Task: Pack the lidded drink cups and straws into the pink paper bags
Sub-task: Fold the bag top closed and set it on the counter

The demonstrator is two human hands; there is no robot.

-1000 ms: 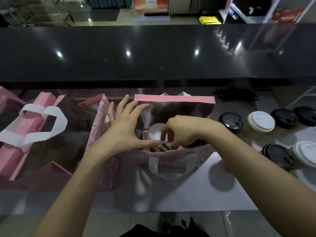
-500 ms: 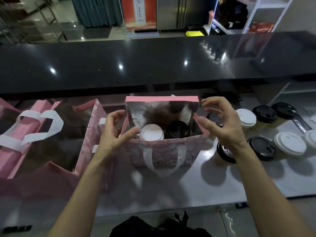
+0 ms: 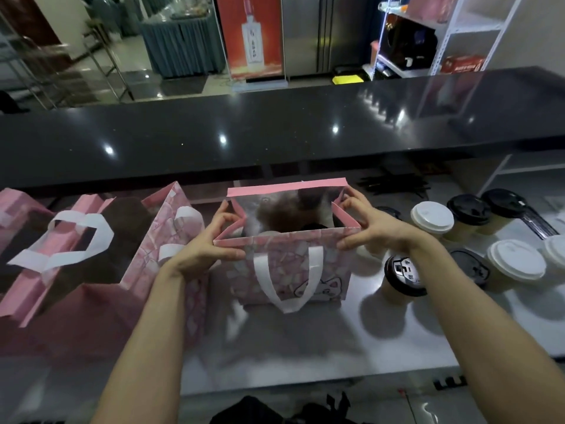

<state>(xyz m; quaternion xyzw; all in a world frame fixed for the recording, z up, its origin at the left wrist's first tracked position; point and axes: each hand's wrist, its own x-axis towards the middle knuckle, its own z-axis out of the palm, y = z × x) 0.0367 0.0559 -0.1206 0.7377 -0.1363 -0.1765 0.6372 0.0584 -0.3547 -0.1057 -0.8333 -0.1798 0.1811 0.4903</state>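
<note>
Behind a long black counter lies a shop floor with shelving; nearer the viewer, a pale bench [image 3: 305,347] carries the work. At its middle stands an open pink paper bag [image 3: 290,270] with white handles. The left hand [image 3: 211,243] pinches the bag's left rim and the right hand [image 3: 371,229] pinches its right rim, holding the mouth open. Inside, two lids seem to show, one pale and one dark, though shadow makes this uncertain. More pink bags [image 3: 91,255] stand to the left, their contents hidden. Seven or so lidded cups [image 3: 431,220] wait unpacked on the bench to the right, and a dark pile of what may be straws [image 3: 394,185] lies behind them. Packing looks partly done, with most cups left.
</note>
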